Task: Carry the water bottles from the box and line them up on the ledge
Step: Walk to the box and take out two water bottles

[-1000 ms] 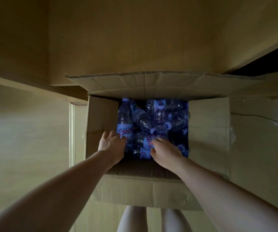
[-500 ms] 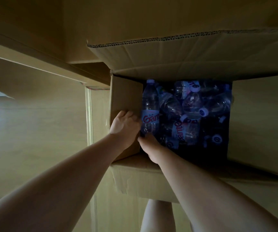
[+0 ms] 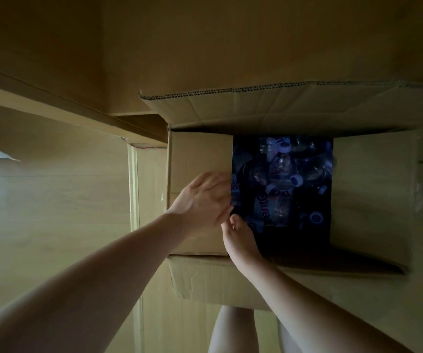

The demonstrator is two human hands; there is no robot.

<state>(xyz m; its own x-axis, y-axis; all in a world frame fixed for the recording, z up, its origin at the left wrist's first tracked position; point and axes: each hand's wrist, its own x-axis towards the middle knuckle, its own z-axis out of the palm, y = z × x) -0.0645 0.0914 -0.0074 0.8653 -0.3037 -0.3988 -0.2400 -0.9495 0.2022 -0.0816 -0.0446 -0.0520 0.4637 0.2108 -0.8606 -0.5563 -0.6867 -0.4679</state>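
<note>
— Reaching into the cardboard box (image 3: 200, 159) with both hands, then. Where are the water bottles (image 3: 281, 179)?

— All down inside it, heaped every which way in the dark, caps pointing in all directions. None is lifted out and no ledge with bottles on it shows.

— And the hands?

— Close together at the box's near left corner. The left hand (image 3: 202, 200) lies over the left flap with its fingers fairly straight, their tips at the flap's edge beside a labelled bottle. The right hand (image 3: 241, 238) dips in just below it; its fingers are hidden, so I cannot tell whether it grips anything.

— How would a bottle handle?

— My guess is thin, smooth plastic that dents if squeezed, fairly heavy if full. I'd wrap the fingers round the labelled middle or take the neck under the cap, and pull one from the top of the heap so others don't roll.

— Anything different from half a second ago?

— The upright bottle at the left wall no longer stands clear, the left hand has flattened out, and the box interior looks darker.
</note>
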